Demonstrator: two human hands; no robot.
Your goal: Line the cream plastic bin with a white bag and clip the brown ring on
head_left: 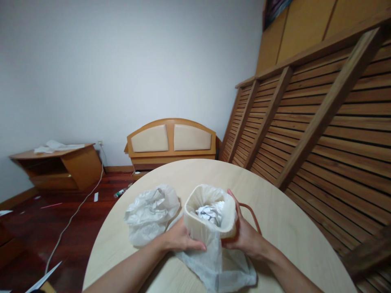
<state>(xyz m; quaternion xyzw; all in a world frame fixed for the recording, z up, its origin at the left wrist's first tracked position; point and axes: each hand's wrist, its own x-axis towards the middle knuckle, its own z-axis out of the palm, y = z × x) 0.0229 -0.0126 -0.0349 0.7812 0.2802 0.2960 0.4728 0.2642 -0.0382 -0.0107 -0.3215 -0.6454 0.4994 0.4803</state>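
A small cream bin stands on the round table, with a thin white plastic bag folded over its rim and hanging down its front onto the tabletop. Crumpled whitish paper lies inside it. My left hand grips the bin's left front side through the bag, thumb across the front. On the opposite side, my right hand is wrapped around the bin, its fingers partly hidden behind it. A second, puffed-up white plastic bag rests just left of the bin. Behind my right hand curves a thin brown loop.
The pale round tabletop spans the foreground. A slatted wooden frame leans along the right. Beyond the table stands a padded headboard. At left are a low cabinet bearing papers and a white cable on the floor.
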